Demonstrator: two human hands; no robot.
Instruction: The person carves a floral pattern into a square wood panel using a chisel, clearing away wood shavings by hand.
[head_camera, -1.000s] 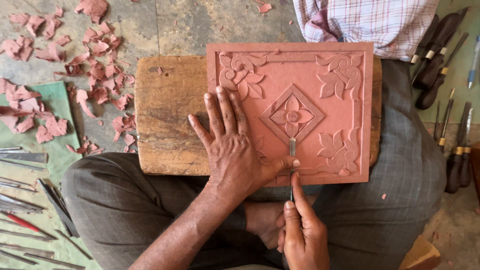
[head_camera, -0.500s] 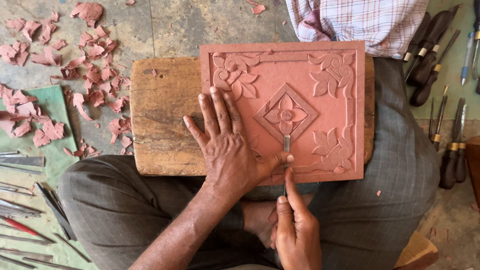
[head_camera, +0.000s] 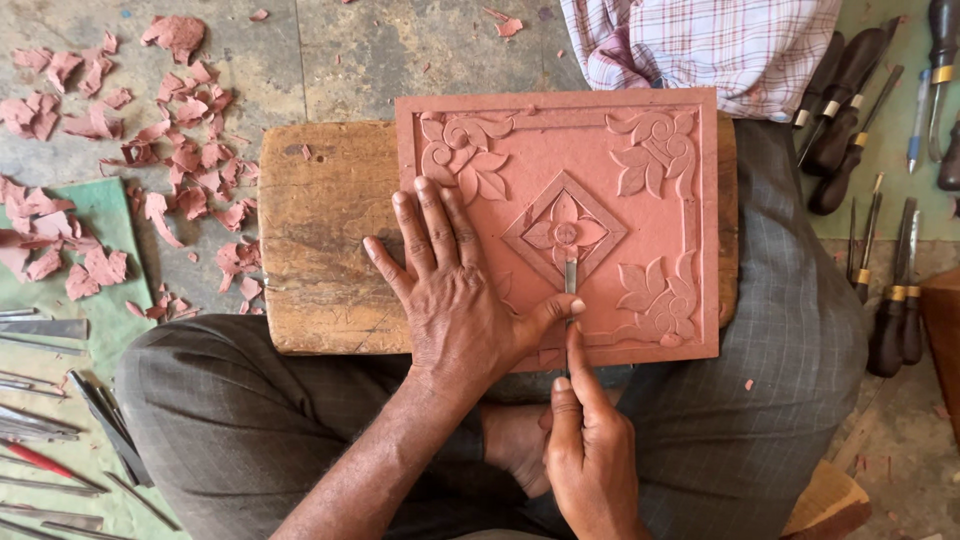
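A square terracotta tile (head_camera: 640, 130) carved with corner leaves and a central diamond flower lies on a wooden board (head_camera: 320, 230) across my lap. My left hand (head_camera: 455, 290) presses flat on the tile's lower left part, thumb stretched right against the tool. My right hand (head_camera: 590, 450) grips a thin metal carving tool (head_camera: 571, 275), index finger along its shaft. The tool's tip rests at the lower point of the diamond, just below the flower.
Reddish clay shavings (head_camera: 150, 160) litter the stone floor at the left. Metal tools (head_camera: 60, 420) lie on a green mat at lower left. Wooden-handled chisels (head_camera: 870, 180) lie at the right. A checked cloth (head_camera: 720, 45) sits beyond the tile.
The view has shifted slightly, so tile and hands sit a little further left in the frame. Both hands hold the same pose, with the tool tip staying at the diamond's lower point.
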